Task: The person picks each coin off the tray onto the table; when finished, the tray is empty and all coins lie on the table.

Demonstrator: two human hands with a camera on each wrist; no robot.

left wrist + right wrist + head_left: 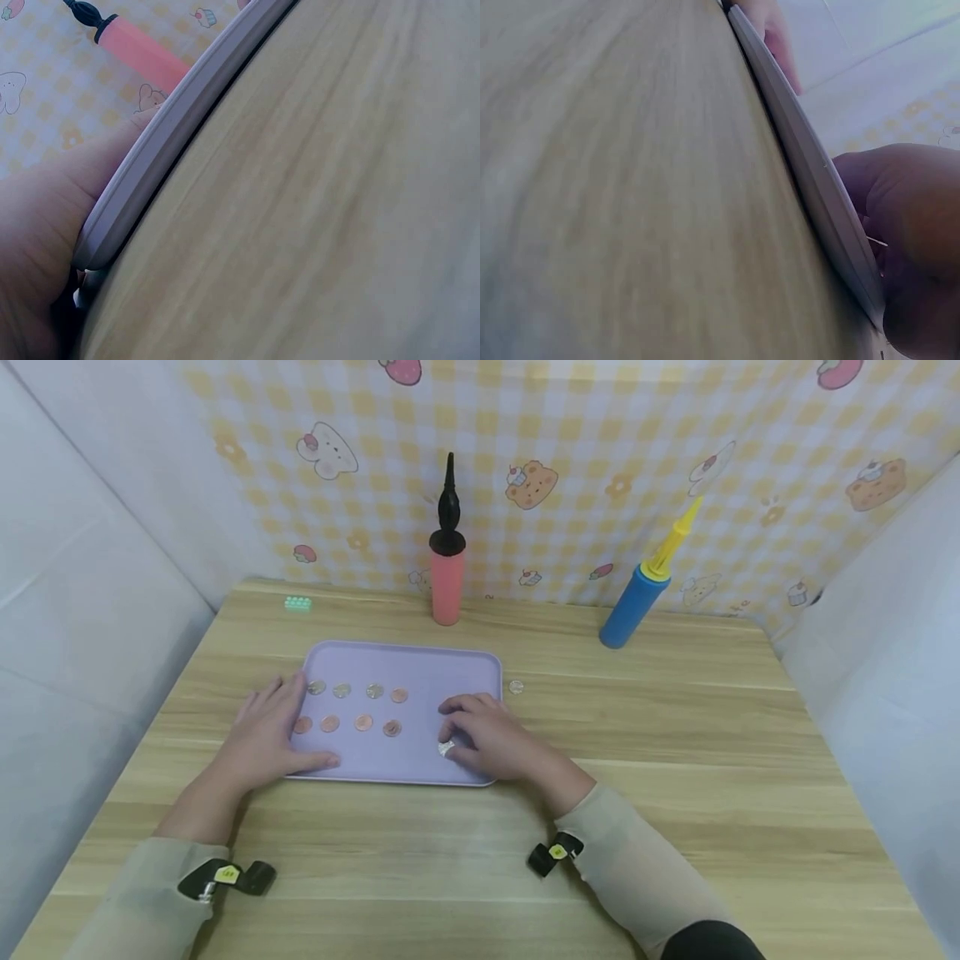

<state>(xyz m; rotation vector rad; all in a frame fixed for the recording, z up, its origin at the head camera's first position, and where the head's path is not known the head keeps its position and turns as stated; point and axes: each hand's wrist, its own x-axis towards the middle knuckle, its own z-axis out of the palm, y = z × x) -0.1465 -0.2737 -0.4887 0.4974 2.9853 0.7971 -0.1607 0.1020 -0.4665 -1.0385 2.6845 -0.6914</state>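
Observation:
A lavender tray (420, 664) lies on the wooden table, with two rows of coins on its left and middle part. Silver coins (342, 691) and one copper coin (399, 695) make up the back row; copper coins (330, 723) form the front row. My right hand (491, 739) is over the tray's right part and pinches a silver coin (446, 748) between thumb and fingers, low above the surface. At the tray's left edge rests my left hand (266, 735), its fingers along the rim and its thumb extended over the front left corner.
One more silver coin (516, 687) lies on the table right of the tray. Behind the tray stands a pink hand pump (447, 585) with a black nozzle. A blue and yellow pump (633, 606) is farther right. A small mint-green block (297, 603) sits at the back left.

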